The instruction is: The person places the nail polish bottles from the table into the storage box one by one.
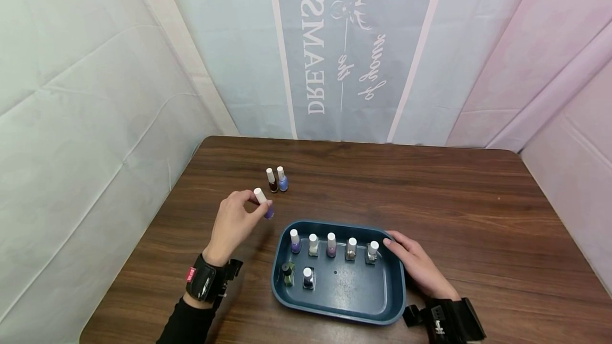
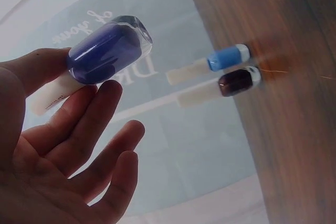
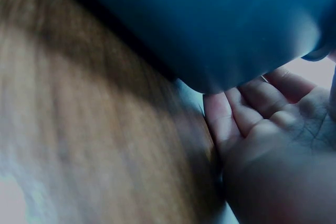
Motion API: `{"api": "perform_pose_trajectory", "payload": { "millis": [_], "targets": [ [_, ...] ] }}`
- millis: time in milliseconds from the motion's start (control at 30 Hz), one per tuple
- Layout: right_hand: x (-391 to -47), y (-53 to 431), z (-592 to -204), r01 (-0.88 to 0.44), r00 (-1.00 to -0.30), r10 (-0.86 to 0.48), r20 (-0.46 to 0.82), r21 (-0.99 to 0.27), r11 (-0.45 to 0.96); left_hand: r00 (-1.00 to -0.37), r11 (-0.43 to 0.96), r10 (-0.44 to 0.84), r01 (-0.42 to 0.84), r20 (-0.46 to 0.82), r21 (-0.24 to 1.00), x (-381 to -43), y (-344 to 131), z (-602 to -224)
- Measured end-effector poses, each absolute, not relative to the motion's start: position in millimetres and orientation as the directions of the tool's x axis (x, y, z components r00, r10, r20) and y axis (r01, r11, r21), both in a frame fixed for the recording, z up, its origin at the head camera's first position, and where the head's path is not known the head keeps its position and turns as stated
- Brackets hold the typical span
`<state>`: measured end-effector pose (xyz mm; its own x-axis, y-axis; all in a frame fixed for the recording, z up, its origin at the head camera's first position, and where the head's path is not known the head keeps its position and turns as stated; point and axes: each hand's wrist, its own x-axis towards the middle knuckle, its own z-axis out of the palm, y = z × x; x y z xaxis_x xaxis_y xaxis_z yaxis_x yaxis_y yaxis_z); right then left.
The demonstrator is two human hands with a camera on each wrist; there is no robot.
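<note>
My left hand (image 1: 234,222) pinches a nail polish bottle (image 2: 107,51) of dark purple by its white cap, between thumb and fingers. It is held tilted above the table, left of the tray; in the left wrist view its glass base points up and away. Beyond the hand, a dark brown nail polish bottle (image 1: 272,180) and a blue nail polish bottle (image 1: 283,181) stand side by side. My right hand (image 1: 421,264) grips the upper right corner of the blue tray (image 1: 341,318), thumb over the rim and fingers along the outer wall (image 3: 226,35).
Inside the tray several bottles form a back row, from a purple bottle (image 1: 295,243) to a clear one (image 1: 372,252). In front are a green bottle (image 1: 288,274) with a dark cap and a white-capped bottle (image 1: 308,277). Curtains (image 1: 229,57) hang behind the wooden table (image 1: 454,190).
</note>
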<state>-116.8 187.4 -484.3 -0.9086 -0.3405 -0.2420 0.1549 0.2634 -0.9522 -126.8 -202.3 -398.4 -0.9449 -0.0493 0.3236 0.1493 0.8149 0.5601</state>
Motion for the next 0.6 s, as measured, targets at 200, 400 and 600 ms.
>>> {"api": "perform_pose_trajectory", "payload": {
  "millis": [200, 400, 600],
  "targets": [
    [-118.0, 187.1, -484.2, 0.165, -0.91, -0.327, -0.253, -0.947, 0.274, -0.938, 0.816, -0.023, 0.182, 0.346, 0.548, -121.1, -196.8, -391.6],
    [-118.6, 187.3, -484.6, 0.161, -0.91, -0.328, -0.252, -0.946, 0.28, -0.929, 0.826, 0.005, 0.213, 0.371, 0.522, -118.1, -191.3, -386.8],
    [-118.1, 187.7, -485.1, 0.151, -0.911, -0.336, -0.241, -0.95, 0.274, -0.924, 0.83, 0.037, 0.241, 0.381, 0.503, -116.4, -187.3, -384.6]
  ]
}}
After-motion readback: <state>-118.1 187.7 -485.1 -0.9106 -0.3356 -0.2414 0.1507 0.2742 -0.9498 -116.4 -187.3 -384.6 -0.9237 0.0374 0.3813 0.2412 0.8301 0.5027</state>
